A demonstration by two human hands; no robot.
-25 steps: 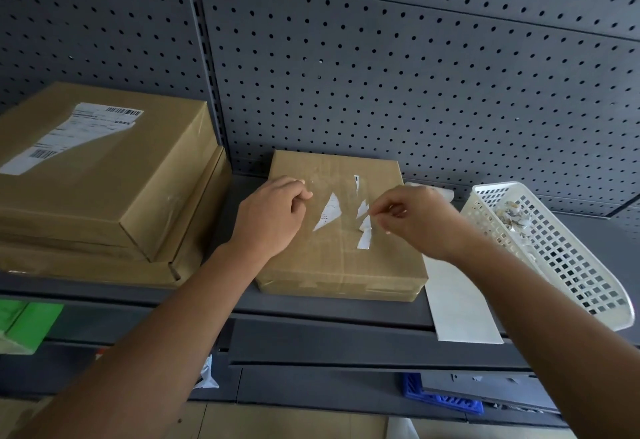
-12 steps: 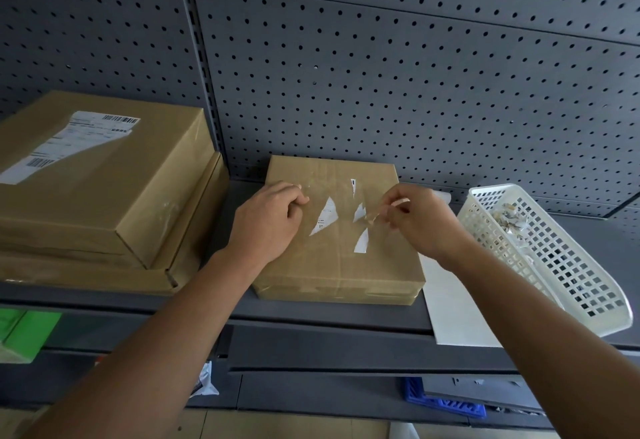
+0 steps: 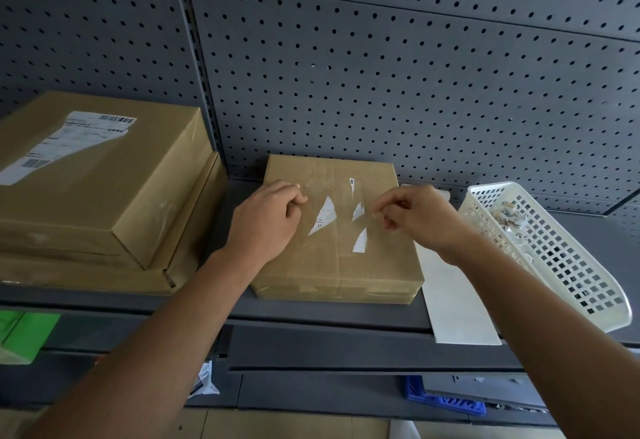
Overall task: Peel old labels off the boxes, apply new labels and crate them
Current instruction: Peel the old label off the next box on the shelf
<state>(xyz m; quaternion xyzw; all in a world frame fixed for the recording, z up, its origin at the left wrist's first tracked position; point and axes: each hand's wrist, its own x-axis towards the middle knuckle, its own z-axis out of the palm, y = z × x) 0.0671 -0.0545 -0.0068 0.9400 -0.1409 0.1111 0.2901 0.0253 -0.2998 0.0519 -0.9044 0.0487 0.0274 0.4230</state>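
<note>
Small brown box flat on the grey shelf, against the pegboard; all places below given relative to this box. Left hand resting on the box's left half, fingers curled into a loose fist, knuckles down; nothing seen in its grasp, apparently just pinning the box. Right hand over the box's right edge, thumb and forefinger closed to a pinch; a small pale fleck seems caught at the tips, though too small to tell for certain.

Just changed: right hand pulled back off the lid toward the box's right edge, one white scrap fewer near the pinch than a second ago. Three larger label remnants plus a thin sliver left on the lid, all near its middle. Meaning for the task: peeling well along but not finished; likely next, dropping the pinched bit into the white basket to the right of the box, where earlier scraps already lie.

Otherwise against the earlier frame: left hand unmoved, box not shifted. White sheet just right of the box, partly under its edge. Stacked larger boxes to the left, the top one with its old label intact. No new label applied yet; no crate in view.
</note>
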